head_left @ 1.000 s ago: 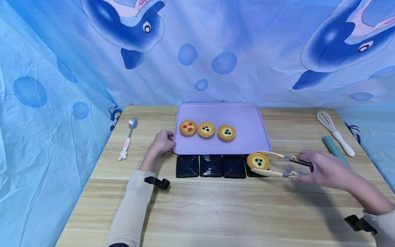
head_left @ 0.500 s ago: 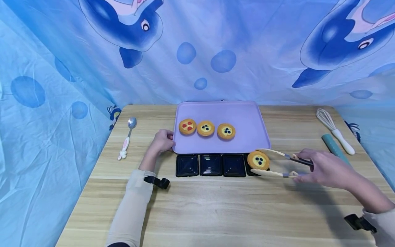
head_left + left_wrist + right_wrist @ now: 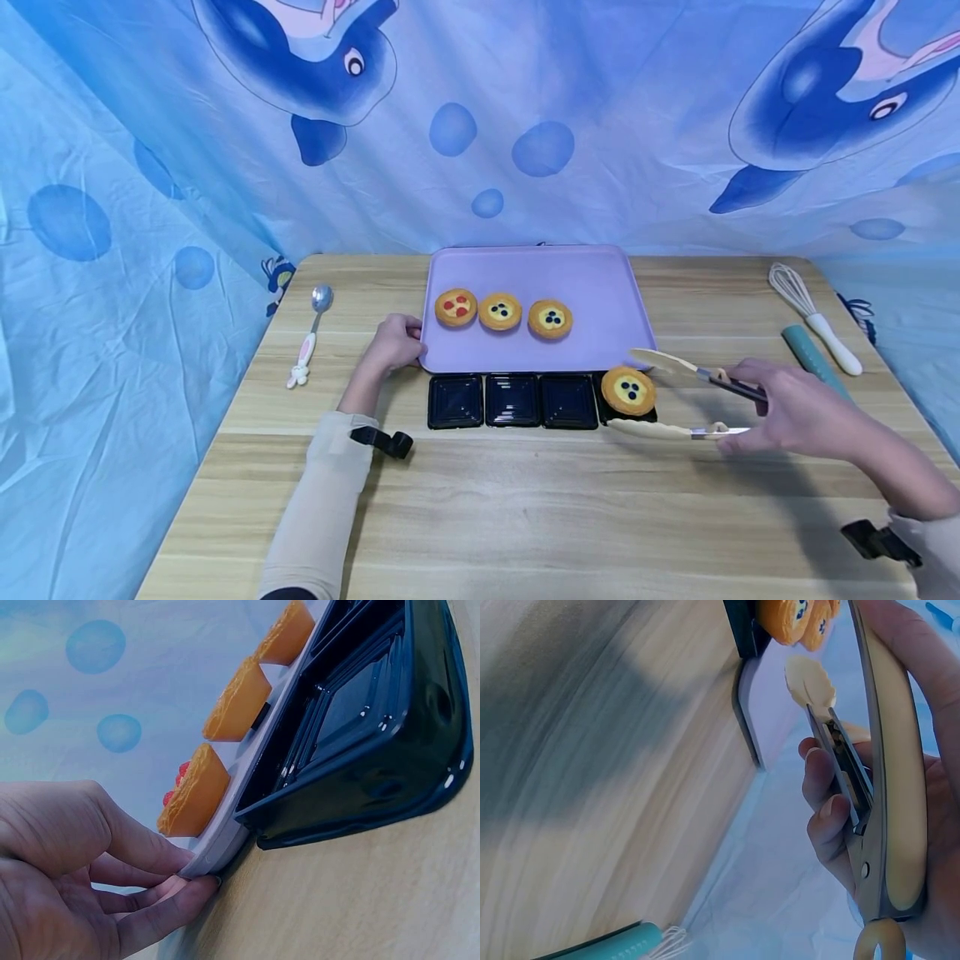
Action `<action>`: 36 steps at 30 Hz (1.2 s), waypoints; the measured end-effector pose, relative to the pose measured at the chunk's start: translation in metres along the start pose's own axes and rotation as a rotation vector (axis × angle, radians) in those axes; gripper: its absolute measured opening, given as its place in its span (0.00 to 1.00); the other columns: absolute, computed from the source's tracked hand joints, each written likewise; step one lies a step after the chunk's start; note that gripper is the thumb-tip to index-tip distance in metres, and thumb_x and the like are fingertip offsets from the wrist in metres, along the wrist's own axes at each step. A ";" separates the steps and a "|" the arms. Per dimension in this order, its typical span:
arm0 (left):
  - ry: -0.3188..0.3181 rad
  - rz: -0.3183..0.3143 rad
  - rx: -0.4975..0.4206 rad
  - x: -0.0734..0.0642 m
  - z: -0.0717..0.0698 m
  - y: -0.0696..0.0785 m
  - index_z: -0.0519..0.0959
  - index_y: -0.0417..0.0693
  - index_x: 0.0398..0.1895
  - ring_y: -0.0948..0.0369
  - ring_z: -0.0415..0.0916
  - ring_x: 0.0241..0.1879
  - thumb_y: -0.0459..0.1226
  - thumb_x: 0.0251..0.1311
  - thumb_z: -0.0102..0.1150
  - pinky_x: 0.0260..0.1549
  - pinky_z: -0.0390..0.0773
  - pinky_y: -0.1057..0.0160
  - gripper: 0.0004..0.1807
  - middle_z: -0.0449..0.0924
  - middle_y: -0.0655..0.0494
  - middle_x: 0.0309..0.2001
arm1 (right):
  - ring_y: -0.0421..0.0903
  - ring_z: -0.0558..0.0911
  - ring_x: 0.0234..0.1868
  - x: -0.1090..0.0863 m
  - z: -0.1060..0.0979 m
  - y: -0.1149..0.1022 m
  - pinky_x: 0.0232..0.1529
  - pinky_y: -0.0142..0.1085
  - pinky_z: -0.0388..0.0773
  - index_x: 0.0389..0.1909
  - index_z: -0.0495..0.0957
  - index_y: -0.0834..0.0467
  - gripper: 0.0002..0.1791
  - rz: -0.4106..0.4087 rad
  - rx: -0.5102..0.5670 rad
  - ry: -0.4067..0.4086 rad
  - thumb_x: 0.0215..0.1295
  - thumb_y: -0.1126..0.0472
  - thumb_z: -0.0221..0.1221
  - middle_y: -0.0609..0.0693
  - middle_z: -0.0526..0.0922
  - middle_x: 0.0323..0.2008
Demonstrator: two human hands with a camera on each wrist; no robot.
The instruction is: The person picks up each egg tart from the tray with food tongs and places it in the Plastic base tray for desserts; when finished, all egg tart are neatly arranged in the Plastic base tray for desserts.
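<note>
My left hand [image 3: 396,342] pinches the left edge of a lilac tray [image 3: 603,292], thumb on top and fingers underneath, as the left wrist view shows. On the tray sit a tart with red pieces [image 3: 456,307] and two tarts with dark berries, one in the middle [image 3: 499,312] and one to its right [image 3: 551,319]. My right hand [image 3: 791,408] grips cream-tipped tongs [image 3: 901,787], their arms spread apart. Between the tips, a berry tart [image 3: 628,391] lies in the rightmost black square container [image 3: 606,417], with gaps showing on both sides of it.
More black containers [image 3: 513,401] line the tray's front edge. A bunny-handled spoon [image 3: 302,362] lies at the left. At the right are a whisk [image 3: 832,346] and a teal cylinder [image 3: 813,360]. A blue dolphin-print cloth [image 3: 637,100] hangs behind the table.
The tongs have opened wider, their tips moving away from the berry tart, which stays in the rightmost container. My left hand has kept its place on the tray.
</note>
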State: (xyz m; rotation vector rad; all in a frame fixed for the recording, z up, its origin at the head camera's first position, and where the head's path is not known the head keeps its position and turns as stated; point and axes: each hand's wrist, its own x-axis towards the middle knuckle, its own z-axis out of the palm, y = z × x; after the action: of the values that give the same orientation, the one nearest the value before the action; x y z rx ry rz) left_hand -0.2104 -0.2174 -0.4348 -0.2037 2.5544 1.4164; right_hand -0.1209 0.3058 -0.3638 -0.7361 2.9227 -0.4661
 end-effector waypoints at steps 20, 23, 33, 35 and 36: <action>0.003 0.000 -0.006 0.001 0.002 -0.003 0.72 0.24 0.58 0.55 0.76 0.32 0.19 0.49 0.55 0.23 0.86 0.62 0.28 0.74 0.41 0.40 | 0.35 0.70 0.23 0.032 -0.038 -0.014 0.22 0.35 0.72 0.57 0.75 0.71 0.52 -0.074 -0.022 0.162 0.33 0.41 0.80 0.57 0.81 0.40; 0.007 -0.005 -0.008 0.001 0.001 -0.003 0.72 0.24 0.58 0.56 0.76 0.31 0.19 0.48 0.54 0.22 0.86 0.62 0.28 0.74 0.41 0.40 | 0.36 0.71 0.22 0.049 -0.040 -0.020 0.26 0.39 0.74 0.57 0.75 0.70 0.52 -0.088 -0.023 0.171 0.34 0.41 0.80 0.56 0.82 0.40; 0.005 -0.015 -0.028 0.001 0.000 -0.001 0.73 0.24 0.57 0.55 0.76 0.31 0.20 0.47 0.54 0.23 0.87 0.61 0.28 0.75 0.41 0.40 | 0.41 0.73 0.23 0.106 -0.029 -0.030 0.32 0.42 0.76 0.60 0.74 0.70 0.52 -0.149 0.021 0.103 0.39 0.39 0.78 0.60 0.81 0.46; 0.004 -0.012 -0.024 0.001 0.001 -0.002 0.73 0.24 0.57 0.56 0.76 0.31 0.20 0.47 0.54 0.23 0.87 0.61 0.28 0.75 0.41 0.40 | 0.46 0.77 0.27 0.115 -0.023 -0.030 0.39 0.47 0.79 0.60 0.74 0.71 0.53 -0.142 0.039 0.090 0.39 0.39 0.78 0.63 0.81 0.51; 0.002 -0.012 -0.024 0.001 0.001 -0.002 0.73 0.24 0.57 0.56 0.76 0.31 0.20 0.47 0.53 0.23 0.87 0.61 0.28 0.75 0.41 0.40 | 0.49 0.79 0.31 0.119 -0.020 -0.031 0.43 0.50 0.80 0.60 0.73 0.71 0.53 -0.134 0.047 0.082 0.40 0.39 0.77 0.65 0.80 0.53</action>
State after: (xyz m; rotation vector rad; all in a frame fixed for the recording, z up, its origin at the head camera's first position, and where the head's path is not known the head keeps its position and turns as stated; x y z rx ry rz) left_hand -0.2105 -0.2174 -0.4370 -0.2242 2.5348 1.4443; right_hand -0.2147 0.2290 -0.3371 -0.9326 2.9377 -0.5885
